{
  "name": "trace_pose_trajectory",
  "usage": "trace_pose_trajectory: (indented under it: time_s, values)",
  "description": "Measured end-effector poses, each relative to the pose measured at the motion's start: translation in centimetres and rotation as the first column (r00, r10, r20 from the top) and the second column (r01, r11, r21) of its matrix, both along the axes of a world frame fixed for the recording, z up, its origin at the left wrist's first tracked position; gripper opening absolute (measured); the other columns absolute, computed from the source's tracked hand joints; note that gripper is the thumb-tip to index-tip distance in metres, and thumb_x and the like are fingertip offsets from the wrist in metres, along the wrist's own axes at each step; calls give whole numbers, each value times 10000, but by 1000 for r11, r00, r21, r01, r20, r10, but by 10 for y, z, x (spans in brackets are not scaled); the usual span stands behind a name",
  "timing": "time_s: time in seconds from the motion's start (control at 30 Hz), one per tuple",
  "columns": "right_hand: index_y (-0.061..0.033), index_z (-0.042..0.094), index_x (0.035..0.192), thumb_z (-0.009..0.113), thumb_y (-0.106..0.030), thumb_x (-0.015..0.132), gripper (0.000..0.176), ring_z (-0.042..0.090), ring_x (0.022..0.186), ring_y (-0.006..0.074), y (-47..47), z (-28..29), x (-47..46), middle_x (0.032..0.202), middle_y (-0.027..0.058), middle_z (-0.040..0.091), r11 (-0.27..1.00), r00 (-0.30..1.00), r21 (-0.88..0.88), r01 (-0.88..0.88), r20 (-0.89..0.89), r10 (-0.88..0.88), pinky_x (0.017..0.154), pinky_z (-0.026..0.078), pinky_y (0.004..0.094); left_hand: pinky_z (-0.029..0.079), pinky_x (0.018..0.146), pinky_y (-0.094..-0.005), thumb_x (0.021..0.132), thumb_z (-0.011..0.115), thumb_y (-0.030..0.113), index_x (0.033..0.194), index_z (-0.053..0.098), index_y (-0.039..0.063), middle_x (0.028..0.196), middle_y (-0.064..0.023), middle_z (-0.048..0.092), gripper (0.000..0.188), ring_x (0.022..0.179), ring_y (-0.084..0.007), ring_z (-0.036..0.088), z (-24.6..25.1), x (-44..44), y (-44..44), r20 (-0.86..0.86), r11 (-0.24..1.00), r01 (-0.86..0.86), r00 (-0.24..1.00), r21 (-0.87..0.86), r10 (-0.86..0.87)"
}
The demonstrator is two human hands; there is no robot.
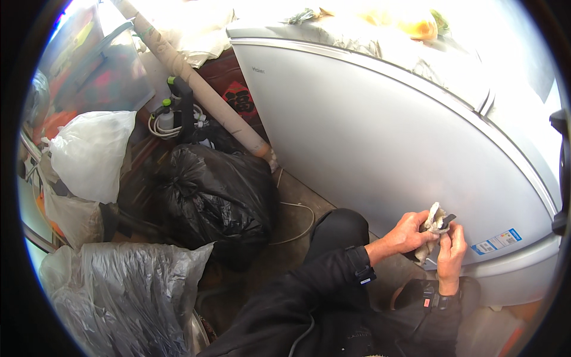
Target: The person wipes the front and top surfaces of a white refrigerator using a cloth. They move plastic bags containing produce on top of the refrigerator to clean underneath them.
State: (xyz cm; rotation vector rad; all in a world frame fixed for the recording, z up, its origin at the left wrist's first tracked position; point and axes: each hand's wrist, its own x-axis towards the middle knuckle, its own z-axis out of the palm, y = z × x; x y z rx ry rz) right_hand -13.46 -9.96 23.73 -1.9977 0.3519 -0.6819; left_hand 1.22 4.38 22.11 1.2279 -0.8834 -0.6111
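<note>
My left hand (408,230) grips a crumpled, stained off-white rag (433,215) in front of the freezer's lower right part. A short, dark flat piece (449,219) sticks out of the folds; what it belongs to is hidden by the cloth and fingers. From the right, the thumb and fingers of my right hand (451,252) close on the rag beside the dark piece. More cloth hangs below my left hand. Behind both hands stands a silver-grey Haier chest freezer (357,134), with a blue and white label (497,242) on its front.
A tied black plastic bag (223,192) lies left of my knee (341,227). Across the corner leans a long cardboard tube (196,80) near a pump sprayer (166,118). A white bag (91,154) and grey plastic sheeting (129,294) fill the left. A pale cable (308,214) loops over the floor.
</note>
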Motion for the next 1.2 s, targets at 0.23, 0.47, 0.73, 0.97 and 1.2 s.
trace_pose_trajectory:
  time_s: [0.23, 0.47, 0.73, 0.97, 1.2]
  values:
    - [50, 637, 1285, 617, -106, 1151, 206, 705, 962, 195, 5, 0, 2, 1060, 131, 768, 1000, 1000, -12, -23, -20, 22, 877, 573, 373, 605, 861, -397, 1041, 797, 205, 1331, 733, -29, 1023, -106, 823, 377, 923, -157, 731, 0, 2, 1, -13, 1000, -20, 1000, -4, 20]
    - [42, 641, 1265, 656, -115, 1130, 207, 683, 911, 187, 7, 3, 1, 1001, 122, 747, 999, 999, -24, -36, -33, 36, 833, 564, 371, 602, 853, -378, 1090, 762, 257, 1289, 748, -28, 1015, -84, 818, 348, 934, -129, 717, -2, 1, -2, -67, 999, -41, 997, 27, 42]
    - [46, 607, 1306, 771, -277, 1108, 414, 637, 915, 149, 10, 0, 1, 1024, 82, 713, 989, 989, 3, -145, 14, 145, 820, 550, 347, 577, 862, -443, 1070, 769, 315, 1297, 746, 10, 1076, -139, 730, 381, 948, -257, 707, -10, 3, -5, 100, 983, -175, 980, 47, 170]
    - [40, 597, 1315, 835, -314, 1061, 496, 672, 954, 153, 16, -6, 5, 1060, 88, 735, 980, 985, 102, -172, 30, 169, 850, 562, 336, 570, 879, -429, 1059, 772, 262, 1291, 736, 20, 1101, -124, 706, 337, 990, -244, 692, -8, 2, -3, 113, 982, -182, 978, 44, 176]
    - [32, 591, 1359, 726, -82, 1093, 319, 670, 1069, 142, 18, -8, 8, 1159, 80, 731, 992, 994, 64, -108, -21, 110, 957, 550, 340, 596, 933, -462, 965, 754, 249, 1321, 700, 15, 1116, -171, 776, 430, 1015, -324, 749, 2, 1, 0, 34, 994, -101, 994, -38, 102]
